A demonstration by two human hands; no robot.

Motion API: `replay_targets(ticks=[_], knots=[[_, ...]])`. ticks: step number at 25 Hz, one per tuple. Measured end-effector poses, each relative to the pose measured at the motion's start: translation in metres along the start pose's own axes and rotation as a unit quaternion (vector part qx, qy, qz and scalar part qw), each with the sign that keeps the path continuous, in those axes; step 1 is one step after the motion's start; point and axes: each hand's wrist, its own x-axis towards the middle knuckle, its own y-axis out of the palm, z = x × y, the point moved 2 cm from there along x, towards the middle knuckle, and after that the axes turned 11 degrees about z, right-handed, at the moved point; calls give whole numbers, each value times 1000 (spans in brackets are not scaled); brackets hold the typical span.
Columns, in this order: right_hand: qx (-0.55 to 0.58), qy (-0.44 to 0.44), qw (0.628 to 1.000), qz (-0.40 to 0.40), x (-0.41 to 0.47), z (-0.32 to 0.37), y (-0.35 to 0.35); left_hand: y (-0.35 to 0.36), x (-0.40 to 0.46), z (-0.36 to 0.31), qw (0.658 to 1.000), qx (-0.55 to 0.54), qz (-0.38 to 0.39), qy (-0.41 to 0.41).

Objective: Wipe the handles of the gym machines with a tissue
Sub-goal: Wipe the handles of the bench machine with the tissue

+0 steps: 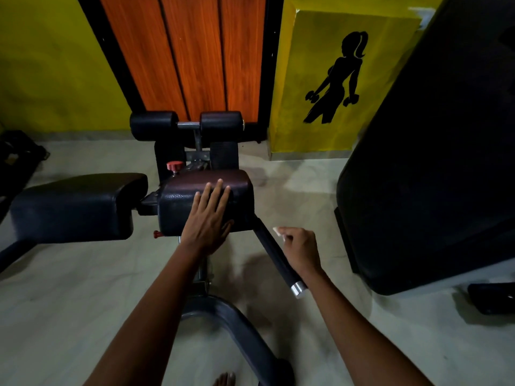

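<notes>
The left hand [207, 218] was laid flat on the dark padded leather seat cushion [178, 203] of the gym machine, its fingers straight and slightly spread, holding nothing. The right hand [299, 250] was curled, and a small pale crumpled tissue [276, 231] was pinched at its fingertips, only a corner being shown beyond them. The long black foam-covered handle bar with a silver end cap [276, 256] was found just beside those fingers — to their left and running under the wrist — though contact between tissue and bar could not be judged. Beyond the fingertips a second black pad [72, 207] was seen at the left.
</notes>
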Motion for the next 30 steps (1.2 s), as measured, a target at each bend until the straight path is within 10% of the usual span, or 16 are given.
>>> replay_targets(ticks=[12, 30], knots=[[72, 100, 989, 88, 68, -6, 35, 27, 13, 4, 999, 28, -40, -2], [56, 43, 997, 33, -66, -29, -4, 5, 0, -28, 998, -31, 22, -52]])
